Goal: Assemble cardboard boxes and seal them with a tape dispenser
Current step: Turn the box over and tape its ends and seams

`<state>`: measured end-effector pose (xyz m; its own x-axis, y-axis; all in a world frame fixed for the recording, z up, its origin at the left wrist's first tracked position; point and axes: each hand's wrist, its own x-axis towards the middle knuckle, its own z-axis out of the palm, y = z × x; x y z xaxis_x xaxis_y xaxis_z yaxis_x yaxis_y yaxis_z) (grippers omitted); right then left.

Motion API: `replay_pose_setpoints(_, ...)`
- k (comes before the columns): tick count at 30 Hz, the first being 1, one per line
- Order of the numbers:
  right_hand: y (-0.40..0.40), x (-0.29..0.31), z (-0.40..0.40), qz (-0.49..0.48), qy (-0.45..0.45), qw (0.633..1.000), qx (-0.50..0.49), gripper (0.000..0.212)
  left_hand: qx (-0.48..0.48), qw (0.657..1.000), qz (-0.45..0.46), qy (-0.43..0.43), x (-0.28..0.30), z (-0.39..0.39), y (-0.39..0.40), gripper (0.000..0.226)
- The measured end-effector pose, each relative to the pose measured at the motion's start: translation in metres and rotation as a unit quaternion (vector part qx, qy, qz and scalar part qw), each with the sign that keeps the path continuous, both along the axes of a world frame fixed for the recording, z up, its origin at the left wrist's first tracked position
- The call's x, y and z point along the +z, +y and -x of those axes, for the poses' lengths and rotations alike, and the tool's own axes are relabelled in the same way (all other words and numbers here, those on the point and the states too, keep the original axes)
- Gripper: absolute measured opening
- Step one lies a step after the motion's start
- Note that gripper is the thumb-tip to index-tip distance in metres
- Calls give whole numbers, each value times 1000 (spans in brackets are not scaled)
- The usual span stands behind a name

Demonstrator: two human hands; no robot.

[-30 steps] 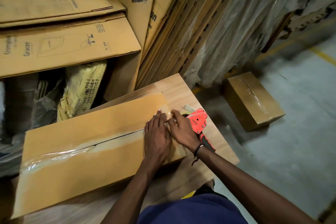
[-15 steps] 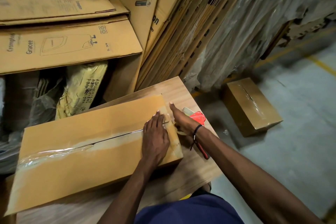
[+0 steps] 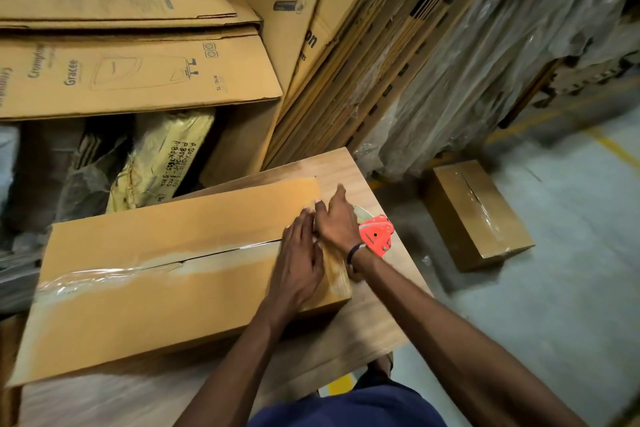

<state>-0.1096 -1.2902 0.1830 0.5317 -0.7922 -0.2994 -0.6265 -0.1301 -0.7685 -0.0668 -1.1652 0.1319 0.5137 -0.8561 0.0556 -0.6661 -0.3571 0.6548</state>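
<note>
while both hands, l (image 3: 300, 265) & r (image 3: 337, 218), press flat w/ straight fingers on box (image 3: 166, 270), dispenser (image 3: 377, 234) lies beside.

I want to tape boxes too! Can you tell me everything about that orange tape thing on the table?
The tape dispenser has a bright orange body that looks like plastic. It lies on the wooden table, just past the right end of the cardboard box. The right hand and wrist cover part of it, so its handle and roll are mostly hidden. Whether the hand touches it is unclear.
</note>
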Motion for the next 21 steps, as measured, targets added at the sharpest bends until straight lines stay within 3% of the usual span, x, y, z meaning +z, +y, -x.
replay_pose_setpoints(2,25,7,-1,129,-122,984,-10,48,-60,997,-10,-50,0,-7,12,70)
replay_pose_setpoints(4,52,2,-6,112,-189,974,59,40,-89,990,-36,-102,0,-19,28,73)
replay_pose_setpoints(6,68,-16,-6,88,-170,977,98,41,-101,979,-80,-160,1,-35,46,72)
replay_pose_setpoints(9,71,-37,1,151,-143,968,141,42,-119,954,-155,-227,1,-55,69,67)
replay_pose_setpoints(18,67,-53,3,191,-98,960,178,46,-11,959,-204,-197,5,-126,171,69)
replay_pose_setpoints(21,81,-52,-3,251,-67,933,248,48,48,954,-225,-192,2,-116,172,70)
